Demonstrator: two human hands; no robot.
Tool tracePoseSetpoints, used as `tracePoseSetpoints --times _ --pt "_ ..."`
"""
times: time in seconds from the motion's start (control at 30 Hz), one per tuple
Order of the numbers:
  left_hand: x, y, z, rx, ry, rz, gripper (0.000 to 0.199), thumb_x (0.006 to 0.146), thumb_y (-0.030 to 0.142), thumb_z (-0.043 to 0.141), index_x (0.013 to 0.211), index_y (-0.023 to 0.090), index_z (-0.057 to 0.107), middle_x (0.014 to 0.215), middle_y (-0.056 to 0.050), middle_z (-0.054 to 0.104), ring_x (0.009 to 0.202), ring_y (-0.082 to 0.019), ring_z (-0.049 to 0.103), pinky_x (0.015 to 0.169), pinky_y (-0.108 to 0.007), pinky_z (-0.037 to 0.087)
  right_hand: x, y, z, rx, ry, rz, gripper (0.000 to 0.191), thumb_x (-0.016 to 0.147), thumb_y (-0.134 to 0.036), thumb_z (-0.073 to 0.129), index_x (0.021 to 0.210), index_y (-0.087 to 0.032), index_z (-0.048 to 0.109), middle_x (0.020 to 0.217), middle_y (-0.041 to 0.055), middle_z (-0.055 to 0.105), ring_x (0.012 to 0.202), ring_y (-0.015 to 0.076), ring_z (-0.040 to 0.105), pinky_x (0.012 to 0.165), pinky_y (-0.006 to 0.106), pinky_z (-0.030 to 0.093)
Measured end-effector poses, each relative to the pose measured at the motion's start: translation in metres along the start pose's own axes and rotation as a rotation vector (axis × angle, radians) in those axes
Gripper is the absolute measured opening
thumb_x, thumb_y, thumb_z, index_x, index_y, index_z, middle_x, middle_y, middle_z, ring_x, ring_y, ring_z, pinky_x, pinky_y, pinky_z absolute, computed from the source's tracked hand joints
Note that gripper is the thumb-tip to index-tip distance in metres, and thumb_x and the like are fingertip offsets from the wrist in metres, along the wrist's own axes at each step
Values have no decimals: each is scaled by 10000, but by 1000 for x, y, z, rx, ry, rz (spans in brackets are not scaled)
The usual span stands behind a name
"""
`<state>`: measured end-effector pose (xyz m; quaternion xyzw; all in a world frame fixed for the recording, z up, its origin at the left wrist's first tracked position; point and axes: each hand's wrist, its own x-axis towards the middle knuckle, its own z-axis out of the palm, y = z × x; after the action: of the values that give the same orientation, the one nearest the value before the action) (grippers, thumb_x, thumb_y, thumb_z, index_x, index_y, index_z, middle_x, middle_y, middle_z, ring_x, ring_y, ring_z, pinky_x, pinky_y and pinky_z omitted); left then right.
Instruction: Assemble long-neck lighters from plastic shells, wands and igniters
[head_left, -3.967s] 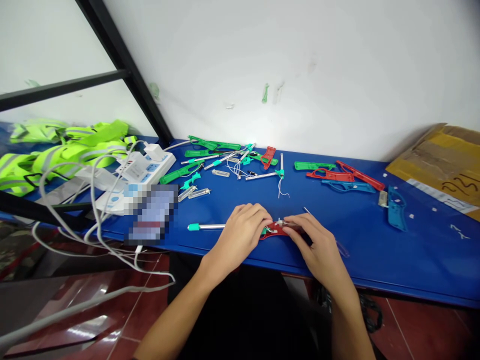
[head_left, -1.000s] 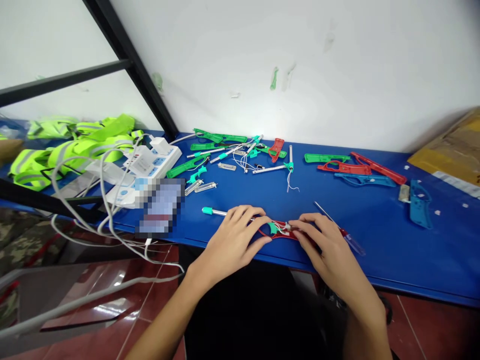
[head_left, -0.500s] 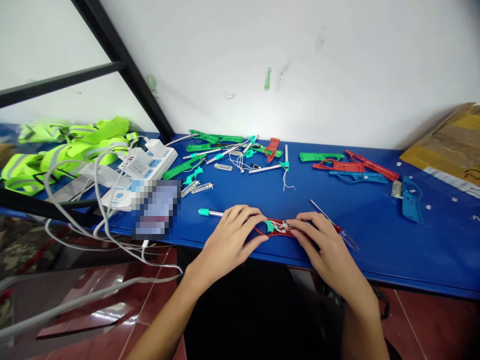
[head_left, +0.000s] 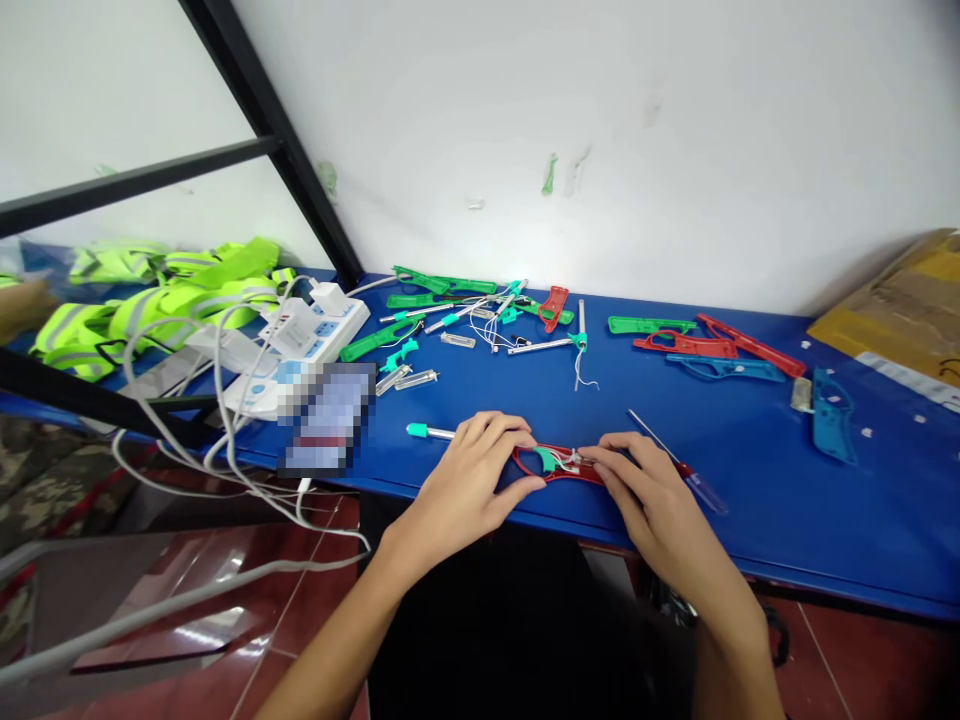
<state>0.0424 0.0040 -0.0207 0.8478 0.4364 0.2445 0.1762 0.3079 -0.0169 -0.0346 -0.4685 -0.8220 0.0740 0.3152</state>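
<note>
A red plastic shell lies near the table's front edge, with a teal trigger piece and white wires inside it. My left hand grips the shell's left part between thumb and fingers. A metal tube with a teal tip sticks out left from under that hand. At the shell's right end, my right hand has its fingers pinched near the wires; how much it grips there is partly hidden. A screwdriver lies just right of my right hand.
Green shells, tubes and wires lie at the back; red shells and a blue shell lie right. A power strip, phone and yellow-green straps are left. A cardboard box stands right. Another person's hand shows far left.
The whole view has shifted slightly, so the objects appear a little further right. Another person's hand has come into view at the far left. My hands keep nearly the same hold.
</note>
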Motion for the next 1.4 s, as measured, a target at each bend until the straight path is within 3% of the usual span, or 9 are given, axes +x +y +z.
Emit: tracePoseSetpoints --times 0.27,0.43,0.6,0.77,0.87,0.97,1.3,1.4 --pt "-1 0 0 21 -12 19 271 1087 423 664 1272 233 610 1415 -82 661 1355 -285 566 1148 -478 444 -1 -3 1 -90 -59 -11 352 1147 -336 516 1448 -280 689 1354 95 695 1264 263 642 1070 449 515" --pt "0 1 -1 36 -11 39 266 1096 405 649 1287 224 608 1410 -82 663 1344 -279 578 1132 -465 460 -2 -4 8 -225 -59 29 459 1141 -474 484 1501 -250 661 1422 140 674 1296 322 630 1093 525 528" --pt "-3 -1 -1 47 3 56 333 1078 478 653 1288 221 617 1422 -98 670 1356 -293 590 1145 -479 467 -6 -7 12 -209 -21 47 399 1155 -353 472 1501 -275 654 1400 123 683 1277 304 635 1088 520 537" --pt "0 4 -1 72 22 111 519 1072 547 619 1468 218 548 1499 -126 643 1407 -314 565 1179 -521 457 -11 -7 11 -125 44 59 400 1121 -314 576 1514 -243 602 1382 105 714 1284 275 648 1119 479 521" --pt "10 10 3 88 -19 181 484 1093 510 595 1476 216 569 1507 -127 641 1383 -302 586 1160 -504 488 -12 -6 11 -86 63 45 310 1114 -295 590 1410 -246 669 1370 89 734 1288 269 657 1130 466 516" --pt "19 12 9 105 -41 215 433 1105 453 592 1445 185 597 1420 -120 692 1291 -287 631 1113 -479 521 -12 -5 10 -79 49 45 322 1119 -272 574 1422 -259 681 1400 85 727 1309 267 648 1137 470 516" --pt "19 10 13 24 -51 130 317 1122 367 589 1390 200 624 1376 -98 688 1250 -266 613 1067 -454 536 -4 -6 9 -176 -76 86 438 1136 -398 509 1536 -275 639 1479 147 644 1330 341 615 1104 575 542" --pt "19 10 12 34 -51 121 307 1122 360 591 1379 198 632 1358 -99 675 1238 -267 610 1060 -452 533 -5 -7 11 -182 -56 83 422 1141 -348 501 1534 -280 638 1454 138 664 1327 331 630 1099 567 558"
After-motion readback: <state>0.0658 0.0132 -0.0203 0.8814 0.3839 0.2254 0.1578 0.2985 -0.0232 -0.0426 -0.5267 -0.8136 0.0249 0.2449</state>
